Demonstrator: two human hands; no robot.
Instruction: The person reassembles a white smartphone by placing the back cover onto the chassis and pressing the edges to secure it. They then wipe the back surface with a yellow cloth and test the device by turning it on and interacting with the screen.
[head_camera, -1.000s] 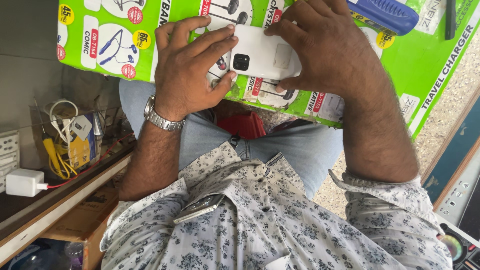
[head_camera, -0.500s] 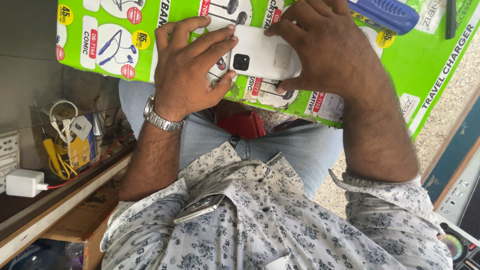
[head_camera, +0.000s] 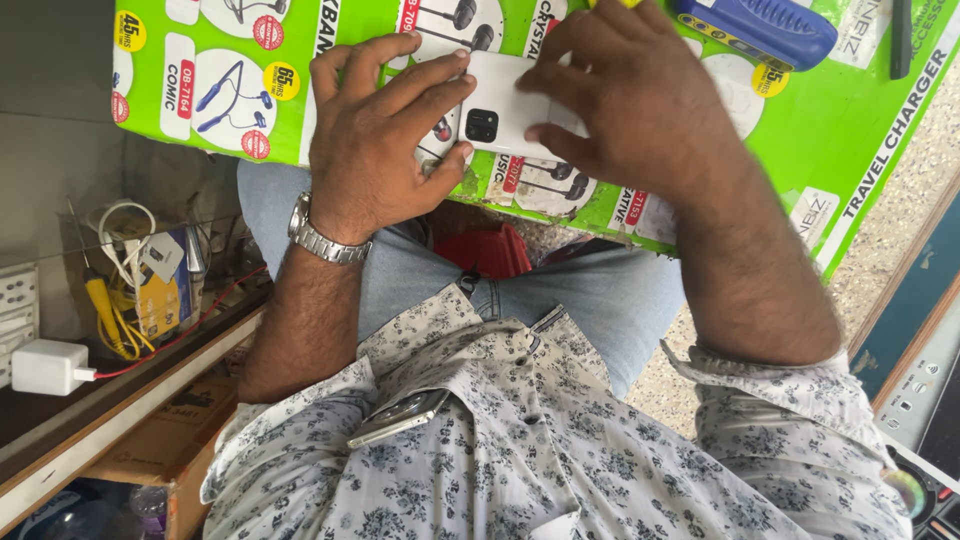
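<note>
The white rectangular phone (head_camera: 510, 115), camera side up, lies on the green printed mat (head_camera: 850, 130), clamped between the left hand (head_camera: 375, 150) and right hand (head_camera: 640, 110).

Green printed mat (head_camera: 860, 130) covers the table. On it: white phone (head_camera: 505, 118) lying back up near the mat's front edge, blue tool (head_camera: 765, 28) at the far side, black pen-like item (head_camera: 902, 35) just beside it.
</note>
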